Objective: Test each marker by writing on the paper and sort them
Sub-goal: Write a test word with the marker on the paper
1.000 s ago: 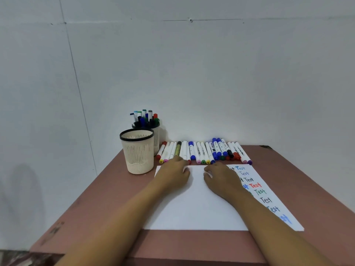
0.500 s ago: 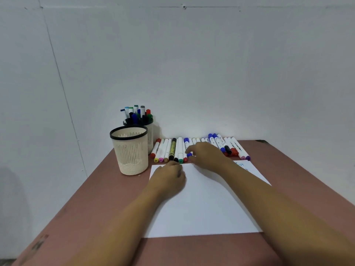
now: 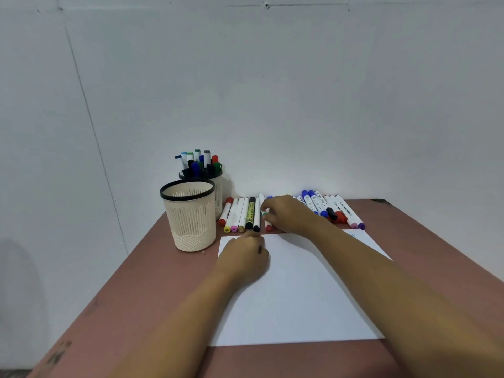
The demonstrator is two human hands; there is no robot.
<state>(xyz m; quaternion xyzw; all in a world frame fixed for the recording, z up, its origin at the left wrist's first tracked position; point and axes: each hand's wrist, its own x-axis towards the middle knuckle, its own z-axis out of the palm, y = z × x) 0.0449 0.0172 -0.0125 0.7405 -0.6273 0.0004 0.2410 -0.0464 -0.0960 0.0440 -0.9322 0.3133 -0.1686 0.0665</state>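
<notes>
A blank white paper lies on the reddish-brown table. Behind it, a row of markers lies along the wall, with caps in several colours. My left hand rests on the paper's far left corner with nothing in it. My right hand reaches over the middle of the row. Its thumb and fingers pinch a white marker with a green cap, most of which is hidden by the hand. More markers lie to the right of that hand.
An empty cream mesh cup with a black rim stands left of the paper. A second cup behind it holds several markers. A written-on sheet peeks out under the paper's far right corner. A white wall rises right behind the row.
My right hand left the paper and moved forward and left onto the marker row, closing on one marker. The blank paper now covers most of the written sheet. My left hand stayed put.
</notes>
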